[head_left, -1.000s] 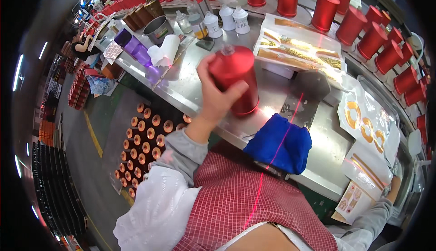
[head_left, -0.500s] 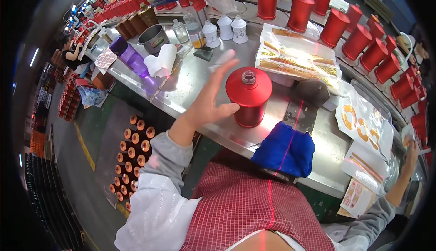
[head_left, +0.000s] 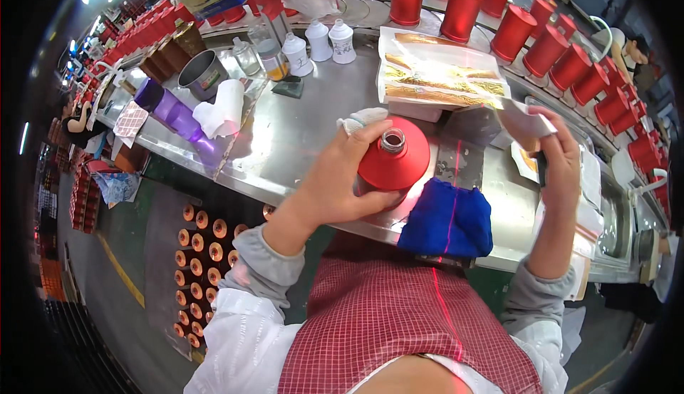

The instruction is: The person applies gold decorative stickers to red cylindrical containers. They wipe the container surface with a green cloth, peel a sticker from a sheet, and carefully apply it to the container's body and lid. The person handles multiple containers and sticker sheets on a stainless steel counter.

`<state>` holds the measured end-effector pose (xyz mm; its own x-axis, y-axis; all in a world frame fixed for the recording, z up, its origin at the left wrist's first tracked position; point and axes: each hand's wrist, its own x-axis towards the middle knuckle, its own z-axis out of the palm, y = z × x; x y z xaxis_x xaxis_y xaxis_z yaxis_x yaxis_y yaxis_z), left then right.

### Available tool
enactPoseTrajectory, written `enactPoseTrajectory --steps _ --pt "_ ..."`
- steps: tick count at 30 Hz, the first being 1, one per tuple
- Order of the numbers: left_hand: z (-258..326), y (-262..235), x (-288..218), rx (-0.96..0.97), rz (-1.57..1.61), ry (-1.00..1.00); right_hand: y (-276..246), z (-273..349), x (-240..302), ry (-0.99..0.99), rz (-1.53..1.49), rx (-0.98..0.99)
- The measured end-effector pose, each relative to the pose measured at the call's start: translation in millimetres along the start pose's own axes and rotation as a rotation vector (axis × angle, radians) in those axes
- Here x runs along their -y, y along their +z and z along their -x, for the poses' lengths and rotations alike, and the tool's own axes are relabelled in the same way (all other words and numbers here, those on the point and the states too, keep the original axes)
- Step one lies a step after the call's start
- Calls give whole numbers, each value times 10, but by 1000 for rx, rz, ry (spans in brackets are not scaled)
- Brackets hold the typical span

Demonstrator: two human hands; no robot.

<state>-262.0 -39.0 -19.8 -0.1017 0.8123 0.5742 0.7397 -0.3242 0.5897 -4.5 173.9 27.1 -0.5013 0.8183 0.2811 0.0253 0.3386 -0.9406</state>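
Observation:
A glossy red bottle [head_left: 395,162] with a sloping shoulder and an uncapped clear glass neck stands on the metal table in front of me. My left hand [head_left: 342,177] is wrapped round its left side, thumb low on the body, white wrapping on a fingertip. To the right, my raised right hand [head_left: 563,162] pinches a curling piece of white-backed decal paper [head_left: 524,125] with a brownish patch. Something dark also shows at its fingers, too little to name. Between the hands lies a folded blue cloth [head_left: 449,217] at the table's front edge, a red laser line crossing it.
Gold-patterned decal sheets [head_left: 438,73] lie behind the bottle. At the back left are white vase-shaped bottles [head_left: 318,41], a metal pot [head_left: 203,73], a purple bottle [head_left: 174,115] and a white roll [head_left: 226,105]. Red bottles [head_left: 513,34] line a conveyor beyond. Several dark bottles [head_left: 203,251] stand on the floor.
My left hand has closed round the red bottle from an open pose beside it. My right hand has come in from the far right, lifting the decal paper toward the bottle.

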Motion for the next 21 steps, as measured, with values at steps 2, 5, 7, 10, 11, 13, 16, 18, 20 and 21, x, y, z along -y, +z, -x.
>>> enactPoseTrajectory --steps 2,5,7,10,11,13,16,18,20,21 --pt "85 198 -146 -138 -227 -65 321 48 53 -19 -37 8" --pt "140 484 -304 -347 -463 -79 763 19 191 38 -274 88" --pt "167 532 -303 -377 -345 -99 1011 67 456 70 -434 151" --pt "239 469 -211 -331 -123 -127 1128 170 555 -55 -509 258" --pt "261 432 -172 -304 -45 -135 1147 177 466 -187 -390 280" --pt "229 478 -101 -384 354 -129 1128 205 343 -281 -218 341" --pt "161 315 13 -161 338 -66 1132 287 339 -119 -287 304" --pt "170 294 22 -81 161 -54 1080 266 269 -155 -259 331" --pt "207 430 -71 -178 19 -86 1071 235 295 -190 -239 318" --pt "225 485 -114 -218 -5 -95 1080 240 296 -172 -267 321"
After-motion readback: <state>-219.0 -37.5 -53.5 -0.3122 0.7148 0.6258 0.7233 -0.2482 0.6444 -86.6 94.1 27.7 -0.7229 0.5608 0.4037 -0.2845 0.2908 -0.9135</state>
